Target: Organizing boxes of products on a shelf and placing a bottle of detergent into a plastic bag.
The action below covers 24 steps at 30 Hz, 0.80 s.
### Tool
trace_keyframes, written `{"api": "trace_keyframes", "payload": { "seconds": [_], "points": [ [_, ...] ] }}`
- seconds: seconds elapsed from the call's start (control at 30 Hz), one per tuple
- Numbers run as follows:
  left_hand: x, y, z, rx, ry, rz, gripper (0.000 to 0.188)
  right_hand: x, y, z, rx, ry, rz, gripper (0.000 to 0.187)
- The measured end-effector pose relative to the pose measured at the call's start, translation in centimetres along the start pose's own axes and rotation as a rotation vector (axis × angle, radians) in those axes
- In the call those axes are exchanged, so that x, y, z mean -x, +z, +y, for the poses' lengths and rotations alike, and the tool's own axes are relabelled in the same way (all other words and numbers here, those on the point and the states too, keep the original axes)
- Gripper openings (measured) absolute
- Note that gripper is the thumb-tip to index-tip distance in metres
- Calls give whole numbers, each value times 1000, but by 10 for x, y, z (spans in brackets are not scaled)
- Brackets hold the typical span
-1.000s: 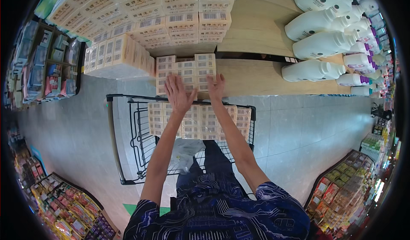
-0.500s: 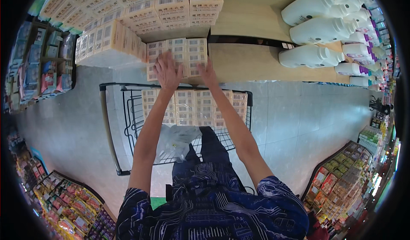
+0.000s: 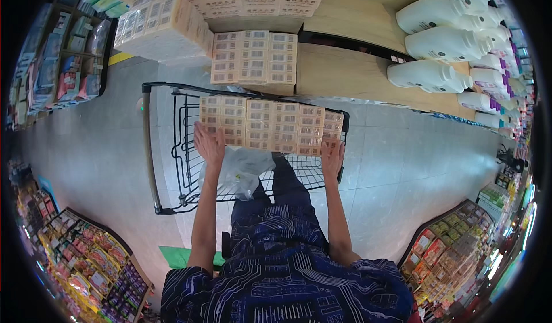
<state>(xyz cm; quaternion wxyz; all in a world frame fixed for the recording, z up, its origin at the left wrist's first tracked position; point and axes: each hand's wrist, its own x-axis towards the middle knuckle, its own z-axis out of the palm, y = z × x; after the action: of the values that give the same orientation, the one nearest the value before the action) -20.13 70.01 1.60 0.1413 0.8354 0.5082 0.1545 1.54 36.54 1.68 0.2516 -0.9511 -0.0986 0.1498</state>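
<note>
A row of film-wrapped, cream-coloured packs of small boxes (image 3: 261,124) lies in the black wire shopping cart (image 3: 181,130) in front of me. My left hand (image 3: 210,143), fingers spread, is at the row's near left corner. At the near right corner is my right hand (image 3: 332,159), its fingers stretched up against the end pack. Both hands look in contact with the packs, and neither wraps around one. A crumpled clear plastic bag (image 3: 238,170) sits in the cart, nearer to me than the row.
Beyond the cart, more packs of the same kind (image 3: 254,58) stand on a low wooden shelf (image 3: 339,73). Taller stacks (image 3: 167,27) rise behind and left. White bottles (image 3: 422,75) line the shelf's right. Goods displays flank me: one at lower left (image 3: 86,260), another at lower right (image 3: 448,248).
Both hands have come back from the packs on the shelf to the near corners of the row in the cart, moving wider apart. The view has shifted, so the cart appears higher.
</note>
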Motion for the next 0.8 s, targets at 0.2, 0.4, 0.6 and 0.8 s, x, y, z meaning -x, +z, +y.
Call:
{"api": "trace_keyframes", "payload": {
  "seconds": [0.2, 0.4, 0.6, 0.8],
  "points": [
    [-7, 13, -12, 0, 16, -69, 61, 10, 26, -41, -78, -217, 80, 53],
    [-1, 6, 5, 152, -100, -202, 62, 17, 28, -43, -280, -71, 45, 56],
    [21, 12, 66, 30, 225, -85, 84, 9, 7, -44, -589, 91, -92, 56],
    [6, 34, 169, 264, 534, -440, 103, -3, -33, -54, -998, 226, -168, 48]
  ]
}}
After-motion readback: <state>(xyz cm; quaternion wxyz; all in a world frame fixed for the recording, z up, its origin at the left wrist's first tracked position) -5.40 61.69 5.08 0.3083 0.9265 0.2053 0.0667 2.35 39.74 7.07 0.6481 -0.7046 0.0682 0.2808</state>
